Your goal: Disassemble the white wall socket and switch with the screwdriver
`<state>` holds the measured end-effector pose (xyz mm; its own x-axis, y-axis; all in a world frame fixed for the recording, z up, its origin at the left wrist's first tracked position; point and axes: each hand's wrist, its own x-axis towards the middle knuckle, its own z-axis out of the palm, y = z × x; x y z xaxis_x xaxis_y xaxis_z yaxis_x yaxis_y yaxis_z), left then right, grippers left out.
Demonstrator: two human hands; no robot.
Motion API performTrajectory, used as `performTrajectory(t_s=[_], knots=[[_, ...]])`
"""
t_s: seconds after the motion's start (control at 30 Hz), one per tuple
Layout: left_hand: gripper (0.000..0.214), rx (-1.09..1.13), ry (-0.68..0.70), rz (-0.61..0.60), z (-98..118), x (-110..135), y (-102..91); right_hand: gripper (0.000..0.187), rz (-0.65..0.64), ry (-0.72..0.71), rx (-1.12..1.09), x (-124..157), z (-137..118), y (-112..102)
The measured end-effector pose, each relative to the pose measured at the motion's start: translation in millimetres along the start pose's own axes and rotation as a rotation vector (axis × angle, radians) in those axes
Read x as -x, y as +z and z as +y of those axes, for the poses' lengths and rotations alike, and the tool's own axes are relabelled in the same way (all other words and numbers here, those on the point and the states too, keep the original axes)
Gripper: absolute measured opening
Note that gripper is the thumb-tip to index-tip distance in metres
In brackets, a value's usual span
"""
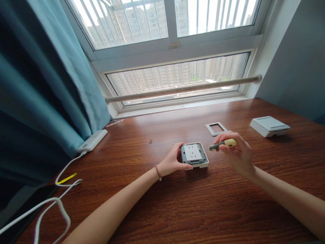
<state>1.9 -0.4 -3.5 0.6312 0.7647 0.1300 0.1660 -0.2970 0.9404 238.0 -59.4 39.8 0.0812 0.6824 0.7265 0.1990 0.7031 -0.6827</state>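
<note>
A white wall socket (pixel 192 152) with a dark grey frame sits in a white mounting box on the wooden table. My left hand (pixel 175 158) grips the box by its left side, thumb at the near edge and fingers at the far edge. In my right hand (pixel 237 154) is a screwdriver (pixel 220 145) with a yellow and grey handle. Its thin shaft points left and reaches the socket's right side; whether the tip sits in a screw is too small to tell. Behind the socket lies a white square cover frame (pixel 215 128). Two small screws (pixel 150 141) rest to the left.
A white switch box (pixel 269 126) stands at the right on the table (pixel 162 210). On the left are a white power strip (pixel 92 140), its looping white cable (pixel 66 166) and a yellow tie (pixel 67 178). Blue curtains (pixel 56 67) hang beside the window.
</note>
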Motion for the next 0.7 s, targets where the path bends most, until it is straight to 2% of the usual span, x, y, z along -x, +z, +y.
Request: performTrajectory(t_s=[0.3, 0.53, 0.7], knots=[[0.081, 0.108, 0.001, -0.029, -1.8, -1.2, 0.2, 0.021, -0.103, -0.194, 0.060, 3.6, -6.8, -2.5], [0.070, 0.106, -0.012, -0.030, 6.5, 1.7, 2.8, 0.012, -0.029, 0.005, 0.052, 3.6, 1.2, 0.1], [0.074, 0.127, 0.011, -0.021, 2.6, 1.1, 1.6, 0.011, 0.009, 0.031, 0.022, 3.1, 0.4, 0.9]])
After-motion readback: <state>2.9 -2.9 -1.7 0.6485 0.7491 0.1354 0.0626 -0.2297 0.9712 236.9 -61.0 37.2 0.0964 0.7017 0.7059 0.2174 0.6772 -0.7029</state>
